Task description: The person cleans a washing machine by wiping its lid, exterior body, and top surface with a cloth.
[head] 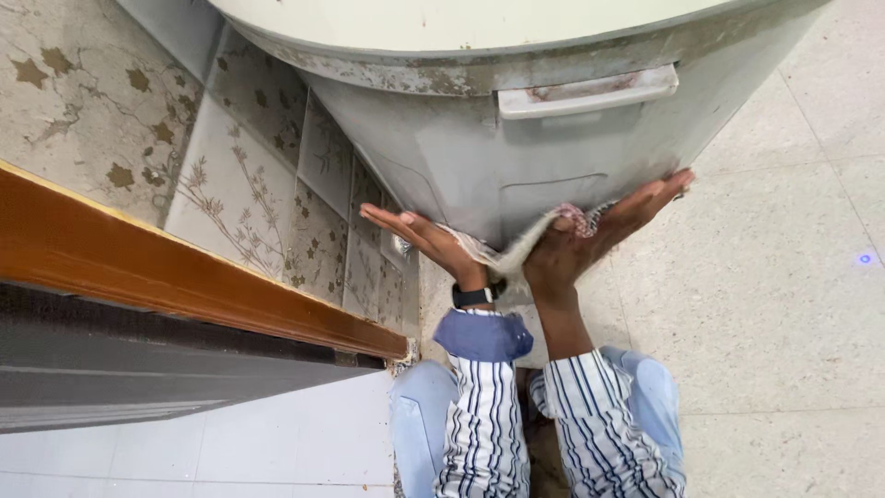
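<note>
Pressing flat against the side wall of a large grey plastic bin (pixel 479 175), both hands appear in the head view with fingers extended.

Left hand (pixel 419 238): the fingers (pixel 383 216) are straight and held close together, fully opened, palm turned toward the bin wall. The hand grips nothing; its heel lies against a crumpled, pale, worn cloth (pixel 516 254). A black wristwatch (pixel 473 296) sits on the wrist, above a blue cuff on a white sleeve with dark stripes (pixel 479 406).

Right hand (pixel 599 231): the fingers (pixel 664 189) are stretched out and lightly spread, reaching up and to the right along the lower wall of the bin. The palm presses the cloth against the bin; the fingers are not curled round it. The forearm is bare to a rolled striped sleeve.

The cloth is bunched between the two hands, touching the bin near its lower edge. A pale moulded handle (pixel 587 92) projects from the bin well above the hands. Patterned wall tiles (pixel 249 175) stand to the left, a brown wooden rail (pixel 166 267) below them, and a speckled pale floor (pixel 765 304) lies to the right.
</note>
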